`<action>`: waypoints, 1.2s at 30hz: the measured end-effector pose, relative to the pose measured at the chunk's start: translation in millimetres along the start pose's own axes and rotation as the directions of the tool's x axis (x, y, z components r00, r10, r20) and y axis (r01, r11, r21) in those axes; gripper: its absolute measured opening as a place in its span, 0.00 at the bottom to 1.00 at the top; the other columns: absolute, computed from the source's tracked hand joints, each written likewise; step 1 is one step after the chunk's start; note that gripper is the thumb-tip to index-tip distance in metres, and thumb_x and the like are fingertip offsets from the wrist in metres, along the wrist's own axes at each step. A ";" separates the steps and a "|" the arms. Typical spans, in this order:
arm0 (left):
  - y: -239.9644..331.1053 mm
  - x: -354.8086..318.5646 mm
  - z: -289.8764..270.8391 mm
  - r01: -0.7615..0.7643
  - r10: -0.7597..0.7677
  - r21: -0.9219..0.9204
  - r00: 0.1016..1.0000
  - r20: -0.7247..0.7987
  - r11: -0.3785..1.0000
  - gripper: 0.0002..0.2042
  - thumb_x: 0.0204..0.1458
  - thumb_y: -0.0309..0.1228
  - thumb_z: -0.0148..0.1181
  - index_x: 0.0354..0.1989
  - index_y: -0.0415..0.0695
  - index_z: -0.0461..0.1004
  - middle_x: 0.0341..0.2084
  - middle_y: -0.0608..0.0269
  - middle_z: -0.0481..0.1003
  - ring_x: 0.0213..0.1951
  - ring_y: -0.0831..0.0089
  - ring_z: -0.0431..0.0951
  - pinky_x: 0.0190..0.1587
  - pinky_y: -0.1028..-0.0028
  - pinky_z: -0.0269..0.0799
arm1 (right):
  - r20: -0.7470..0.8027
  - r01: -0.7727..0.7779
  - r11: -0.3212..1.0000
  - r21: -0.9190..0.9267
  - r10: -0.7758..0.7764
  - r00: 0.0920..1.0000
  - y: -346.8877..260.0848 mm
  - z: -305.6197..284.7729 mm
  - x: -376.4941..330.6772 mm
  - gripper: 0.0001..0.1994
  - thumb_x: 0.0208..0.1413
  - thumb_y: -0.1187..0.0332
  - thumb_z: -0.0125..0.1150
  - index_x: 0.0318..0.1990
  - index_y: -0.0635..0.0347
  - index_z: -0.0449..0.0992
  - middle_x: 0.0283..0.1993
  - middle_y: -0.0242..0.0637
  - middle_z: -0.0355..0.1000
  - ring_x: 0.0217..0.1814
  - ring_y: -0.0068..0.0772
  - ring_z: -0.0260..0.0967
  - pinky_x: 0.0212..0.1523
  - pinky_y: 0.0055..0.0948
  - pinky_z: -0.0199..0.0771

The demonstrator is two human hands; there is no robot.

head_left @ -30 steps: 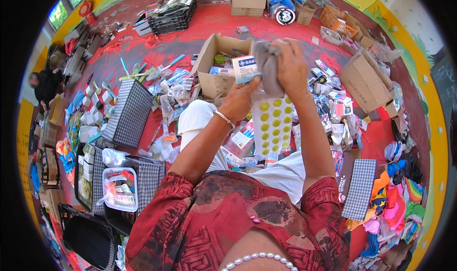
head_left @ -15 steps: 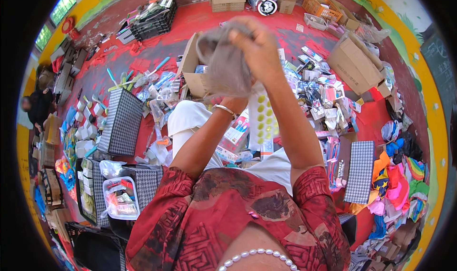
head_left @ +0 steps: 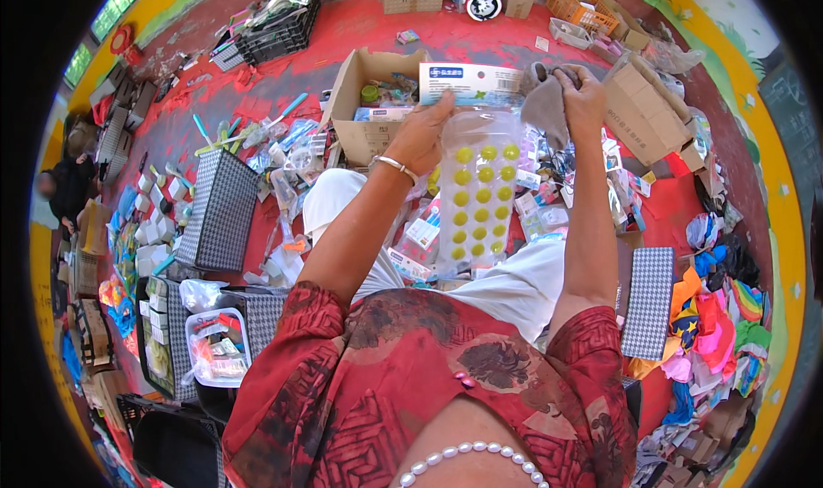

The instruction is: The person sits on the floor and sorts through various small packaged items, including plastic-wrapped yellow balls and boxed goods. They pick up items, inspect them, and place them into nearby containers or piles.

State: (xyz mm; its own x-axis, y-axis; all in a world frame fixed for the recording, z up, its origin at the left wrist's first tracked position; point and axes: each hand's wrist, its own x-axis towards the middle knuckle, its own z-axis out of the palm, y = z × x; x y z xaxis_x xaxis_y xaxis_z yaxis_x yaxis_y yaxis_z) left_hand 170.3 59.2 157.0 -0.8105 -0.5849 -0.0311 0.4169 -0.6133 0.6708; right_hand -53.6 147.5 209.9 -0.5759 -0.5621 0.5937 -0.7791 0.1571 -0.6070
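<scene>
My left hand (head_left: 422, 135) grips the upper left edge of a clear plastic pack (head_left: 477, 198) with rows of yellow-green round dots. A white and blue header card (head_left: 474, 83) tops this pack, which hangs upright in front of my knees. Pinched in my right hand (head_left: 585, 102) is a grey cloth (head_left: 547, 104), bunched beside the card's right end. An open cardboard box (head_left: 360, 141) holding small packets stands just beyond my left hand.
Small packaged goods (head_left: 557, 205) lie heaped before me and to the right. A checkered box (head_left: 219, 209) stands at left, near a clear tub (head_left: 214, 346) of packets. A tilted carton (head_left: 649, 111) and bright cloths (head_left: 716, 334) lie at right. A person (head_left: 70, 192) is at far left.
My right hand has moved right and lowered the grey cloth away from the middle. The left hand, hidden behind the cloth before, now shows holding the pack, whose header card has come into view.
</scene>
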 end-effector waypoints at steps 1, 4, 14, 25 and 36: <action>-0.3 -1.5 2.1 0.017 -0.017 0.036 1.000 -0.024 0.999 0.17 0.58 0.38 0.46 0.48 0.36 0.65 0.42 0.56 0.72 0.44 0.67 0.73 0.47 0.69 0.70 | 0.051 -0.107 0.902 0.418 0.094 0.994 -1.8 -5.0 -0.4 0.10 0.49 0.68 0.58 0.38 0.62 0.75 0.34 0.38 0.74 0.32 0.33 0.73 0.34 0.29 0.71; -4.2 -0.6 14.9 0.048 -0.003 0.536 0.997 -0.083 0.843 0.14 0.57 0.37 0.49 0.46 0.40 0.67 0.35 0.69 0.71 0.37 0.81 0.70 0.40 0.77 0.68 | 0.225 -0.299 0.394 0.869 0.225 0.948 -24.3 -15.8 -3.4 0.11 0.51 0.69 0.58 0.38 0.67 0.75 0.36 0.32 0.74 0.34 0.25 0.71 0.36 0.23 0.69; -4.0 -9.6 10.8 -0.164 0.153 0.282 0.986 0.061 0.945 0.13 0.58 0.35 0.47 0.45 0.38 0.67 0.40 0.60 0.73 0.37 0.70 0.74 0.42 0.73 0.72 | 0.065 -0.069 0.099 0.993 0.041 0.997 -20.6 -72.8 44.7 0.18 0.50 0.60 0.52 0.40 0.68 0.71 0.32 0.42 0.72 0.33 0.37 0.69 0.32 0.28 0.71; 31.5 12.3 -0.6 -0.179 0.175 -0.120 0.984 -0.047 0.977 0.16 0.59 0.35 0.43 0.50 0.36 0.63 0.45 0.52 0.71 0.46 0.62 0.72 0.51 0.65 0.68 | 0.455 -0.521 0.420 0.743 0.253 0.853 -19.3 -45.9 -71.3 0.13 0.55 0.59 0.52 0.30 0.59 0.66 0.21 0.36 0.65 0.21 0.28 0.63 0.24 0.25 0.65; 33.7 10.4 15.4 -0.083 0.097 -0.129 0.990 0.104 0.988 0.15 0.57 0.36 0.49 0.46 0.38 0.66 0.43 0.55 0.72 0.45 0.66 0.72 0.49 0.68 0.69 | 0.655 -0.660 0.484 0.575 0.211 0.726 -33.0 -21.5 -70.1 0.07 0.43 0.72 0.64 0.31 0.64 0.75 0.25 0.31 0.72 0.24 0.20 0.68 0.26 0.20 0.68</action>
State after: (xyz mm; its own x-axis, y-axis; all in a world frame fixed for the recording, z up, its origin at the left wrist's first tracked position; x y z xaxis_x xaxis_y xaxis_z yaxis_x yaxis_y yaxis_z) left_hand 169.6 40.6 190.7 -0.8049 -0.5828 0.1114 0.5322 -0.6260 0.5700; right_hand 7.1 199.2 199.8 -0.4200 -0.9065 -0.0430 0.1456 -0.0205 -0.9891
